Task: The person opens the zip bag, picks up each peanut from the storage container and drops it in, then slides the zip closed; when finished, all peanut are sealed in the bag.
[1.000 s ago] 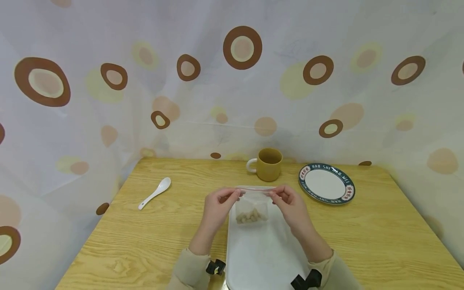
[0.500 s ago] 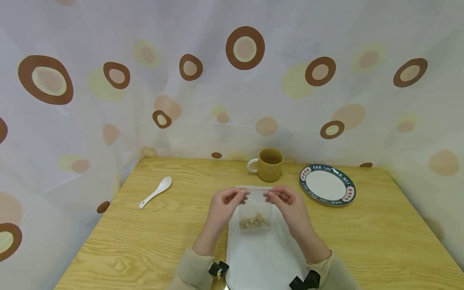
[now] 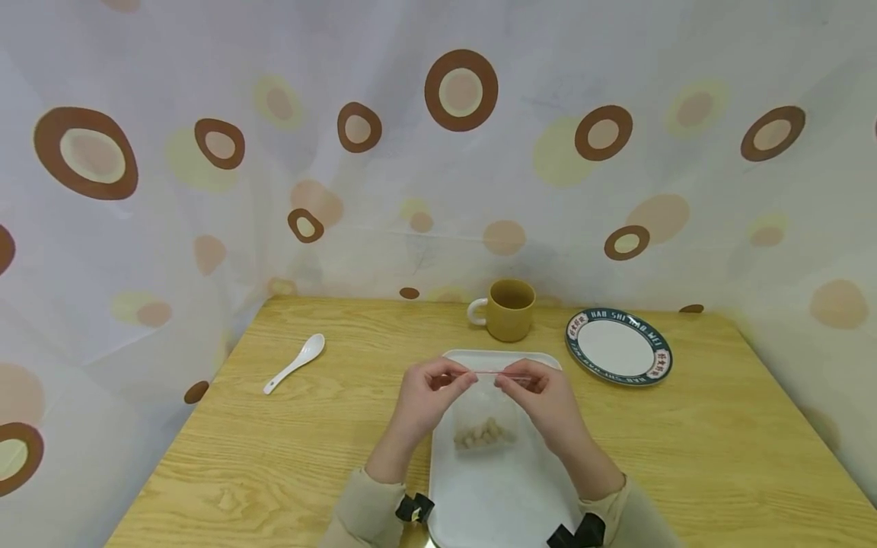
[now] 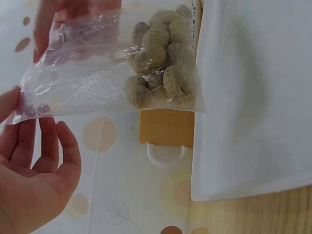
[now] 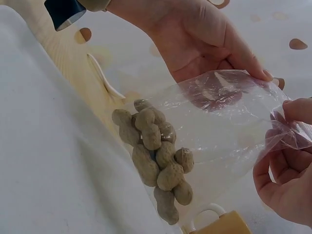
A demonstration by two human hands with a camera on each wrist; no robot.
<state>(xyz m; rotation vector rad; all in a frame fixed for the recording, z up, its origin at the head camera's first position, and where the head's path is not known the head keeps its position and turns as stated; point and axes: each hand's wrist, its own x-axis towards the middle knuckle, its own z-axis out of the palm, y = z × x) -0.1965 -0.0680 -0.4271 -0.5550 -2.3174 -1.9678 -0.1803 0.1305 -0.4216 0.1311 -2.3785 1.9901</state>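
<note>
A clear zip bag [image 3: 483,407] hangs upright above the front of a white tray [image 3: 503,498]. Several unshelled peanuts [image 5: 161,158] lie gathered at its bottom. My left hand [image 3: 426,399] pinches the left end of the bag's red-edged top between thumb and fingertips; in the left wrist view its other fingers are loosely bent below the film. My right hand [image 3: 546,403] pinches the right end the same way, thumb and fingertips on the top edge. Only a short stretch of the red strip shows between the two hands.
A mustard mug [image 3: 510,310] with a white handle stands behind the tray. To its right lies a plate [image 3: 617,346] with a dark green lettered rim. A white spoon [image 3: 294,364] rests on the wooden table [image 3: 274,457] at left. A patterned curtain hangs behind.
My left hand has shifted right, closer to the right hand, so the gap between them is narrower. The bag and its peanuts have moved slightly toward me and to the right.
</note>
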